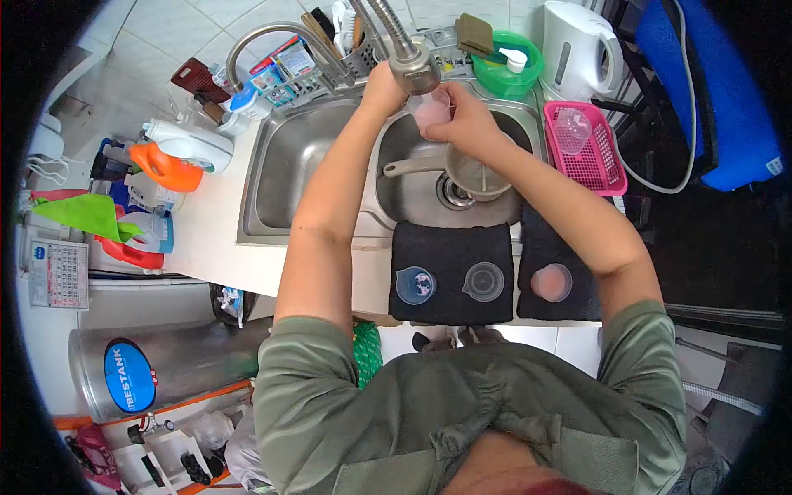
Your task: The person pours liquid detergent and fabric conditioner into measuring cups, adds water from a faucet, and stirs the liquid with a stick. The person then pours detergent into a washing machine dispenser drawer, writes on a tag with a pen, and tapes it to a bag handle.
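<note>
A clear cup (429,107) with a pinkish look is under the metal faucet head (415,73), above the right sink basin. My right hand (470,122) is closed around the cup's right side. At the left of the faucet head is my left hand (385,89); its fingers are hidden behind the metal. Below the cup, a light pot (478,175) with its handle to the left rests in the basin (404,198). Two clear cups, one bluish (416,285) and one colourless (483,282), lie on a black cloth (450,309). A pink-tinted cup (551,283) rests on another black cloth.
The left basin (305,157) adjoins the right one. A pink basket (606,169) holds a clear cup, beside a white kettle (577,54) and green bowl (528,74). Detergent bottles (169,169) line the left counter. A curved tap (272,29) stands behind the sink.
</note>
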Demonstrator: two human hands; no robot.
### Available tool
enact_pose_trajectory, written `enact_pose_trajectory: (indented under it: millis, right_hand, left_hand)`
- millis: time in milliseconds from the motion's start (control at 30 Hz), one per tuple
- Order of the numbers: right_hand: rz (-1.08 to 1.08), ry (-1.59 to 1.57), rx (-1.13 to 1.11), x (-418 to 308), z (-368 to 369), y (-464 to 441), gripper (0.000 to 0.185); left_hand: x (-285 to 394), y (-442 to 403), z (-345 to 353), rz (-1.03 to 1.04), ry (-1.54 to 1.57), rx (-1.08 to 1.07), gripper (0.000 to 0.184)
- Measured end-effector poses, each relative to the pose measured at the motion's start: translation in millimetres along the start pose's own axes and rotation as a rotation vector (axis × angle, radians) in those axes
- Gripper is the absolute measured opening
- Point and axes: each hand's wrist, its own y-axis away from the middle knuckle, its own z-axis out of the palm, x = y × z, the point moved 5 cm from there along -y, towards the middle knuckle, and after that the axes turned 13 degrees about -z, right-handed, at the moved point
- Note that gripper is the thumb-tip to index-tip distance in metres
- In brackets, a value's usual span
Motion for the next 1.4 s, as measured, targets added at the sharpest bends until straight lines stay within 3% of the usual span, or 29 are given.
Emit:
enact_pose_trajectory:
  millis: [100,167,300,400,467,500,533,600,700,733,833,867,900,1033,1200,1400]
  right_hand:
    - [-0.011,-0.001,0.0,1.6,-3.0,-3.0,0.058]
    - [0.001,0.026,-0.013,2.6,-3.6,-4.8,0.054]
    - [-0.018,0.046,-0.016,1.3,-6.3,-7.4,0.057]
    - [-0.025,0.025,-0.003,-8.7,-8.7,-5.9,0.057]
    - [-0.031,-0.003,0.015,-12.0,-12.1,-2.5,0.057]
    - [-0.034,-0.02,0.016,-13.3,-14.1,0.1,0.057]
    - [-0.036,-0.036,0.017,-14.0,-16.1,3.3,0.056]
    - [-0.066,-0.009,0.056,-14.9,-27.7,11.7,0.058]
    - [-0.073,-0.082,0.079,-43.7,-61.5,52.6,0.053]
    - [-0.133,-0.021,0.104,-43.9,-76.1,68.1,0.051]
    - [0.04,0.146,0.109,-77.8,-120.3,127.4,0.049]
    - [0.089,0.047,0.155,-74.1,-132.9,148.7,0.05]
    - [0.089,0.207,0.197,-81.6,-144.1,168.5,0.05]
    - [0.285,0.111,0.285,-74.0,-162.2,251.2,0.049]
    - [0.408,0.172,0.347,-70.5,-147.0,308.9,0.048]
    - [0.274,0.356,0.438,-30.1,-150.0,328.4,0.055]
  left_hand:
    - [-3.3,-10.2,-0.6,0.071,-0.025,0.045,0.032]
    - [-38.9,-35.3,21.5,-0.023,-0.069,-0.166,0.032]
    - [-41.0,-49.3,24.3,-0.048,-0.092,-0.12,0.024]
    - [-41.4,-53.5,25.8,-0.198,0.4,-0.142,0.018]
    - [-20.3,-47.6,17.8,0.052,-0.127,0.006,0.015]
    - [-21.1,-50.2,22.0,0.066,-0.292,0.039,0.014]
    - [-25.5,-53.8,26.6,0.07,-0.289,0.035,0.014]
    - [-31.6,-50.5,26.4,0.133,-0.316,0.268,0.033]
    - [2.7,-0.8,-8.0,-0.033,-0.141,0.148,0.036]
    - [-9.3,1.8,-5.3,-0.171,-0.329,0.118,0.035]
    - [6.2,72.2,-32.4,-0.086,-0.365,0.013,0.03]
    - [-1.2,98.2,-42.1,-0.117,-0.207,0.001,0.03]
    - [-5.8,117.6,-54.0,-0.134,-0.048,0.002,0.031]
    - [-50.4,207.2,-82.9,-0.373,0.364,0.039,0.031]
    - [-59.3,291.8,-115.2,-0.532,0.471,0.184,0.027]
    - [-87.4,341.7,-145.1,-0.585,0.441,0.332,0.028]
